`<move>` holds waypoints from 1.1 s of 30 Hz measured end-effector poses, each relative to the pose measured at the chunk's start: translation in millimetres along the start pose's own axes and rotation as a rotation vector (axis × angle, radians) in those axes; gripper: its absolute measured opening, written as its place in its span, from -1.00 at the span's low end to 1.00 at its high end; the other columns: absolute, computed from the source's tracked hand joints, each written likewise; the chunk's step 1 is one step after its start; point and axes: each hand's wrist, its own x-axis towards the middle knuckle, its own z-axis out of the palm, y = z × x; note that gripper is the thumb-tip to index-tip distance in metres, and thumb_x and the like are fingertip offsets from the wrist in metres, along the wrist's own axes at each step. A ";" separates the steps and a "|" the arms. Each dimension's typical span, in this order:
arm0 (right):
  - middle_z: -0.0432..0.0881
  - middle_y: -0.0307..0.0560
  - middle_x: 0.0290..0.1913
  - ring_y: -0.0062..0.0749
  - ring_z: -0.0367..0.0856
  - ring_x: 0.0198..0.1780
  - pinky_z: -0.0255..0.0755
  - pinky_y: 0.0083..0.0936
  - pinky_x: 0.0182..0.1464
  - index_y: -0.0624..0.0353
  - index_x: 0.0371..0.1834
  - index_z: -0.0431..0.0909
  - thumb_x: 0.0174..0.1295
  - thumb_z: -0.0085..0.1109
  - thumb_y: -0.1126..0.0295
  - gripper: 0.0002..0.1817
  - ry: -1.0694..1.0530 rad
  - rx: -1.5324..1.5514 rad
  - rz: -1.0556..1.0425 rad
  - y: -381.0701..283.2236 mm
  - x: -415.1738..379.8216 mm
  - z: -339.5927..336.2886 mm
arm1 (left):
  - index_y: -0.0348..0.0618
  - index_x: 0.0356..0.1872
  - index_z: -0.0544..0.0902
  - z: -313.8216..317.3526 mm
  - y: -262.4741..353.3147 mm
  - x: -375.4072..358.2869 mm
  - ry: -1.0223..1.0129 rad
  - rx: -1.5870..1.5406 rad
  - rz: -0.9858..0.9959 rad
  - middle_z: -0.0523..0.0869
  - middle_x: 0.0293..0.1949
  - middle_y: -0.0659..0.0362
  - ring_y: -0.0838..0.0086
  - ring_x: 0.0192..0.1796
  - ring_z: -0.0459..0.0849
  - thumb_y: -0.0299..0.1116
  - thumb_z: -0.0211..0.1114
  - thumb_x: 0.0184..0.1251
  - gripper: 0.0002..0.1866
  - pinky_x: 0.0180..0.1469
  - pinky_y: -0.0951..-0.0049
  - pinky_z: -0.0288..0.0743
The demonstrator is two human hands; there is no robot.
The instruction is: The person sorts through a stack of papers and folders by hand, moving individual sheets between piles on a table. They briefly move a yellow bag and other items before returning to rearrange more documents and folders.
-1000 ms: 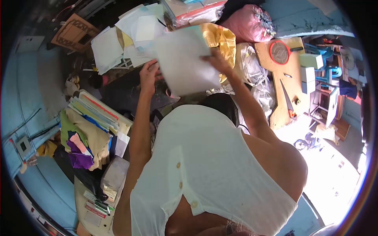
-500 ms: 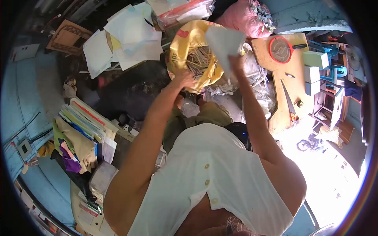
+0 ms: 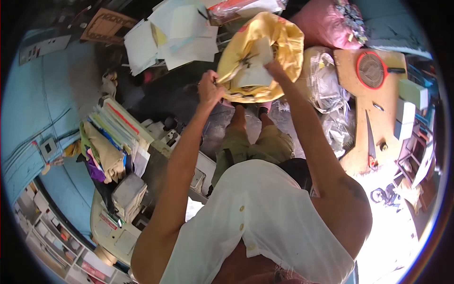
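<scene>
A yellow sack [image 3: 295, 40] stands with its mouth facing up in front of my feet. My left hand [image 3: 208, 89] is closed on the sack's near left rim and pulls that edge outward. My right hand [image 3: 276, 72] reaches into the mouth from the right, its fingers closed at the edge of a white sheet [image 3: 253, 73], which looks like paper or card. The sheet lies partly inside the sack, curved and slightly blurred. Thin dark sticks or strips show beside it; most of the sack's contents are hidden behind the sheet.
Large white papers [image 3: 182, 38] lie at the upper left, and a pink bundle [image 3: 326, 23] sits behind the sack. On the right, a wooden board [image 3: 357, 113] carries a red racket [image 3: 371, 69] and a handsaw [image 3: 370, 142]. Stacked folders [image 3: 118, 123] stand at left.
My right hand has lowered the white sheet from above the sack's right side into its mouth. My left hand has drawn the rim outward to the left, and the view has shifted.
</scene>
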 end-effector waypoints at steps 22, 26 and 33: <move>0.72 0.15 -0.19 -0.02 0.71 -0.13 0.56 -0.25 -0.13 0.26 -0.02 0.57 0.03 0.32 0.23 -0.54 0.483 -0.199 0.425 -37.6 -17.7 -7.7 | -0.19 -0.22 0.60 10.6 26.7 -45.0 -0.083 -0.439 -0.294 0.70 -0.33 0.18 0.57 -0.37 0.65 -0.42 0.39 0.10 -0.77 -0.28 0.45 0.54; 0.70 0.08 -0.25 -0.08 0.69 -0.22 0.53 -0.19 -0.06 0.23 0.07 0.51 0.13 0.24 0.36 -0.58 0.567 0.135 0.088 -124.9 -14.3 -46.0 | -0.22 -0.08 0.59 -10.8 15.6 -27.9 -0.134 -0.602 -0.205 0.69 -0.18 0.13 0.55 -0.26 0.68 -0.27 0.49 0.16 -0.62 -0.17 0.46 0.57; 0.66 -0.02 -0.37 -0.29 0.67 -0.35 0.55 -0.37 -0.26 0.25 -0.01 0.55 0.21 0.26 0.47 -0.72 0.498 0.098 -0.395 -247.2 -20.4 -47.1 | -0.25 0.00 0.60 -26.6 -113.9 44.1 -0.003 -0.331 -0.336 0.69 -0.07 0.05 0.35 -0.16 0.71 -0.14 0.55 0.11 -0.47 -0.09 0.33 0.60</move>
